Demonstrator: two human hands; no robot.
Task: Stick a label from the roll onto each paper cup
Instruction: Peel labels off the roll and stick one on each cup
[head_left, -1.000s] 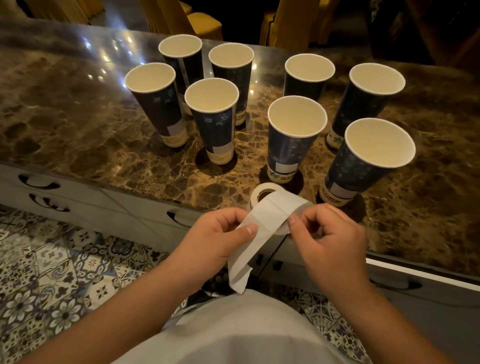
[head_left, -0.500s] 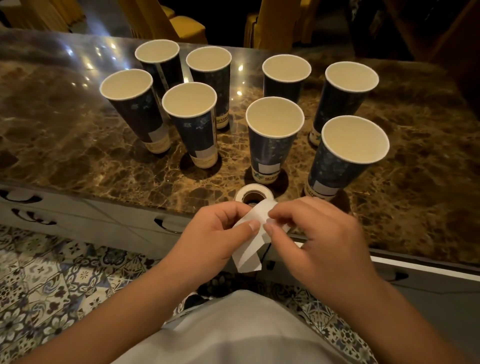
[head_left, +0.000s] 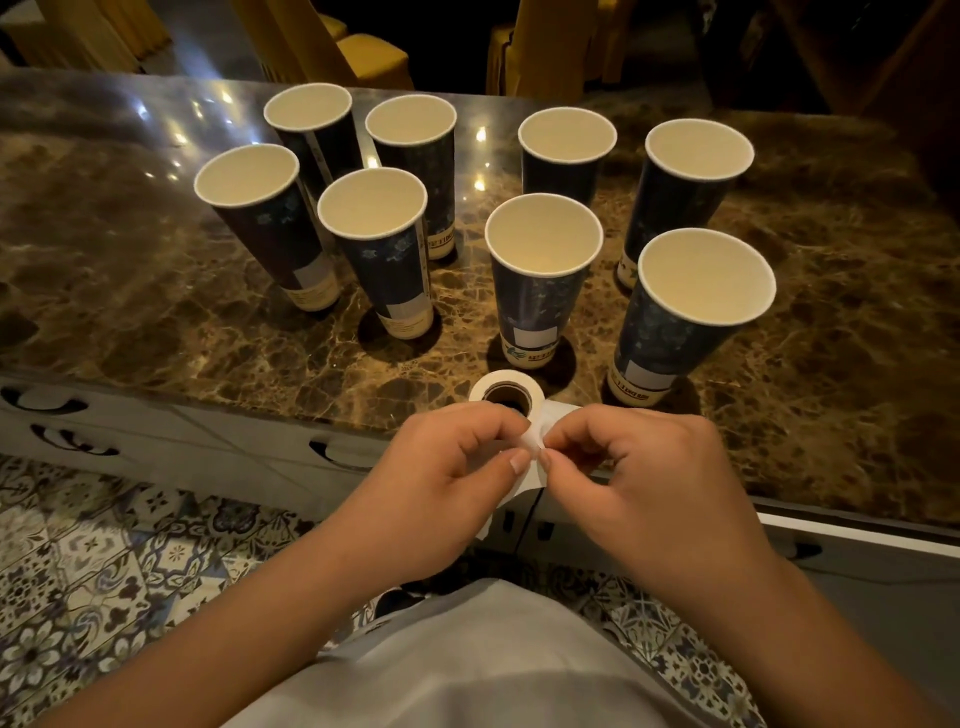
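Several dark blue paper cups stand upright on the marble counter (head_left: 156, 322), among them a near middle cup (head_left: 535, 312) and a near right cup (head_left: 670, 332). A white label roll (head_left: 506, 397) lies at the counter's front edge. Its loose strip (head_left: 532, 441) hangs down over the edge. My left hand (head_left: 447, 483) and my right hand (head_left: 639, 478) meet just below the roll, and both pinch the strip between thumb and fingertips. The fingers hide most of the strip.
White drawers with dark handles (head_left: 337, 457) run under the counter. Patterned floor tiles (head_left: 93, 571) show at the lower left. Yellow chairs (head_left: 363, 57) stand beyond the counter's far side. A pale garment (head_left: 493, 660) fills the bottom centre.
My hands have come together on the strip, which was spread wide between them a second ago. The strip is now bunched between my fingertips. The view has tilted slightly, shifting the cups.
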